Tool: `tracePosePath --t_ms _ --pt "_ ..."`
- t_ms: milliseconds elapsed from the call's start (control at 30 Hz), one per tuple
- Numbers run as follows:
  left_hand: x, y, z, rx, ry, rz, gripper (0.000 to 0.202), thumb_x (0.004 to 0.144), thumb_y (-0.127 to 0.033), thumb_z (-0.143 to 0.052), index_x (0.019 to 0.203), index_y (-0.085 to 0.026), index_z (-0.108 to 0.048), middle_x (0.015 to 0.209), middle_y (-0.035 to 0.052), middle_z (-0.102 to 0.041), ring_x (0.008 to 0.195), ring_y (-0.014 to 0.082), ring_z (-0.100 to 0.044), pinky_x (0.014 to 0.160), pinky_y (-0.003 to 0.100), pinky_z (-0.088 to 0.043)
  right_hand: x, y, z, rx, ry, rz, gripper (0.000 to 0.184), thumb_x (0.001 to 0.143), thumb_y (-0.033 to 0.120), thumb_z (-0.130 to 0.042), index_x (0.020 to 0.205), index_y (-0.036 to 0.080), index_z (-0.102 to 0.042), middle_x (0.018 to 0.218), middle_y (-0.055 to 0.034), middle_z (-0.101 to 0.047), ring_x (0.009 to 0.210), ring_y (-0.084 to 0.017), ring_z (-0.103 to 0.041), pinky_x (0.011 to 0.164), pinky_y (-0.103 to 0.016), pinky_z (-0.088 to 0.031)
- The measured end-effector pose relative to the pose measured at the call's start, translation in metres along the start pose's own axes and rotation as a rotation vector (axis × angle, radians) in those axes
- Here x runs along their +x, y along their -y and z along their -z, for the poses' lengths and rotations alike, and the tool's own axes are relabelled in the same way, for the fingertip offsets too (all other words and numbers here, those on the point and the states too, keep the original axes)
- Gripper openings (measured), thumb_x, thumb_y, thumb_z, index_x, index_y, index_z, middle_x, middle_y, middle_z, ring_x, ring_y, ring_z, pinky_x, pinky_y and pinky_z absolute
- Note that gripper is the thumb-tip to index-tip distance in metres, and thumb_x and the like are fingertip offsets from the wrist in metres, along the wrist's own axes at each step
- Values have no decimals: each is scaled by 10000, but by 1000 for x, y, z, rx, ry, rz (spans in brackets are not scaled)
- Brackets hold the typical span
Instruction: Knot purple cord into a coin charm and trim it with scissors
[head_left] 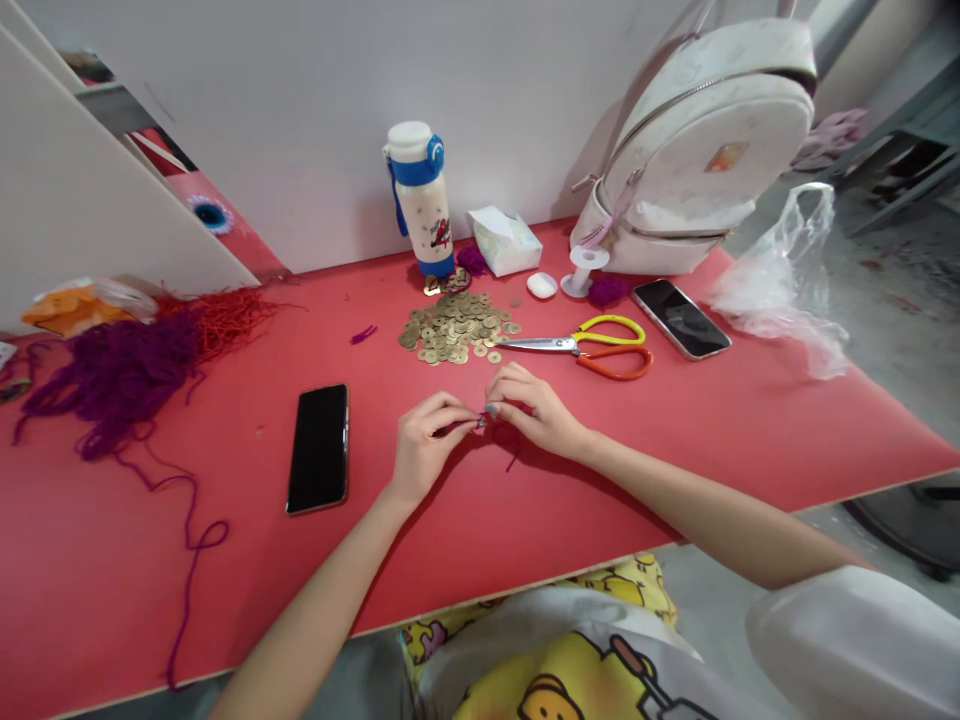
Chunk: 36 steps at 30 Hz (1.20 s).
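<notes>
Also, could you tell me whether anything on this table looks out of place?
A strand of the purple yarn trails to the red table's front edge, and the plastic bag straddles its right end. The brass coins lie loosely heaped.

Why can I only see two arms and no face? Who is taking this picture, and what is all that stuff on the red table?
The camera sits on the person's head and looks down, so you see what they see: their own two arms. There is no machine here, just bare hands. The left hand and the right hand meet in the middle, and their fingers pinch a small piece of purple thread. On the red table lie a pile of gold-coloured coins, scissors with yellow and orange handles, a black phone beside the left hand, a second phone further right, and a heap of purple yarn. At the back stand a drink bottle and a white backpack.
</notes>
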<state>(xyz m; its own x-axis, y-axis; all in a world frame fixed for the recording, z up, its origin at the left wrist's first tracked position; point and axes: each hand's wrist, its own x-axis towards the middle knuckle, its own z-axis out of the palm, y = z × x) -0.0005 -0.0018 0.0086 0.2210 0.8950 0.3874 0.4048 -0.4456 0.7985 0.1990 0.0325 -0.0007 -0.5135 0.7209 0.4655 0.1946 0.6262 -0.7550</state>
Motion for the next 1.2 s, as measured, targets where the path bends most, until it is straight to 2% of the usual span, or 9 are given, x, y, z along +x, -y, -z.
tracePosePath --t_ms 100,200,367,467,567,700,867,1033,1200 --pt "2 0 0 -97 -40 61 127 812 -311 -749 749 -208 -790 927 62 -658 720 142 -610 602 274 -494 -1 -2 -1 4 -35 -31 292 1016 353 -442 795 207 -565 786 -37 -596 793 -190 -516 796 -350 -428" --pt "3 1 -1 -326 -32 186 205 761 -379 -791 683 -190 -776 1082 102 -687 729 154 -644 606 296 -514 -2 -4 -3 -32 -25 -44 310 1026 375 -415 816 211 -572 784 -41 -610 780 -192 -511 760 -335 -426" --pt "0 1 -8 -647 6 355 312 691 -462 -828 622 -174 -730 782 90 -743 673 178 -665 593 305 -531 -3 -4 -6 -152 104 -7 296 1026 342 -416 876 206 -632 833 -61 -657 794 -203 -523 750 -339 -427" --pt "-1 1 -11 -576 -112 390 249 702 -402 -829 648 -177 -737 700 50 -721 633 149 -636 563 269 -504 -4 -1 -6 -167 -36 -48 230 1015 306 -451 1001 212 -660 962 -77 -652 893 -212 -551 826 -359 -446" --pt "0 3 -13 -467 -288 462 191 719 -355 -805 707 -172 -751 691 35 -717 616 136 -622 550 253 -488 -6 4 -7 -131 -179 -54 239 1012 302 -461 1040 208 -679 874 -60 -604 825 -193 -552 773 -331 -460" --pt "2 4 -14 -471 -382 521 203 688 -358 -806 723 -166 -751 679 34 -728 611 136 -627 560 252 -494 -10 7 -13 -208 -33 38 299 1023 321 -440 1087 193 -703 761 -43 -592 705 -176 -510 668 -299 -428" --pt "1 0 -15 -535 -389 583 200 630 -341 -839 685 -168 -755 672 35 -724 629 147 -635 618 266 -514 -11 7 -22 -331 159 -46 316 985 368 -521 1169 157 -666 900 -92 -677 795 -205 -552 665 -300 -431" --pt "1 -3 -16 -531 -382 577 182 639 -329 -836 670 -168 -759 667 31 -716 643 138 -618 666 261 -507 -10 11 -22 -208 191 -97 208 943 314 -610 1099 192 -674 932 -66 -692 816 -188 -569 711 -283 -440" --pt "1 -1 -15 -476 -395 563 148 656 -306 -814 676 -170 -757 679 30 -718 642 144 -609 676 276 -498 -9 11 -23 -64 214 -115 144 900 330 -674 927 189 -668 789 -24 -631 738 -159 -537 667 -252 -418"
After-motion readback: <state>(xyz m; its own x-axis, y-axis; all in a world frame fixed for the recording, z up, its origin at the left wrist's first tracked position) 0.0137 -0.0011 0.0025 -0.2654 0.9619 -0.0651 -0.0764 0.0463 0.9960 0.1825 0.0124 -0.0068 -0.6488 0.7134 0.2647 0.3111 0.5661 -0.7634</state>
